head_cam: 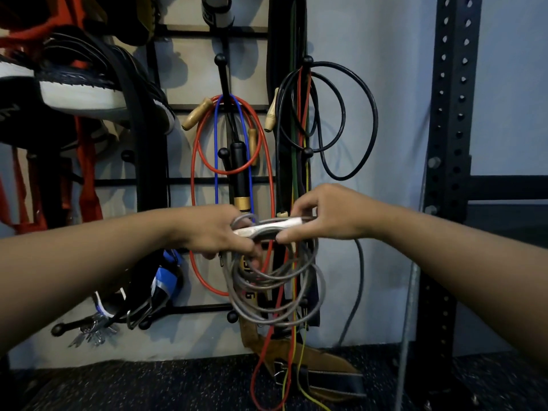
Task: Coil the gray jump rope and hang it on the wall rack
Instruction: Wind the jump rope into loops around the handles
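The gray jump rope (272, 295) hangs in several loose loops below both hands, in front of the wall rack (213, 180). My left hand (213, 232) grips the top of the coil together with one end of its white handles (267, 228). My right hand (323, 218) pinches the other end of the handles between thumb and fingers. The handles lie roughly level between the two hands. The rack is a black bar grid with ball-tipped pegs (221, 59).
A red rope (194, 173), a blue rope (216, 143) and wooden handles (197, 114) hang on the middle peg. A black rope (373, 120) loops from the right peg. Shoes (77, 93) sit upper left. A black steel upright (450, 114) stands at right. Straps lie on the dark floor (148, 387).
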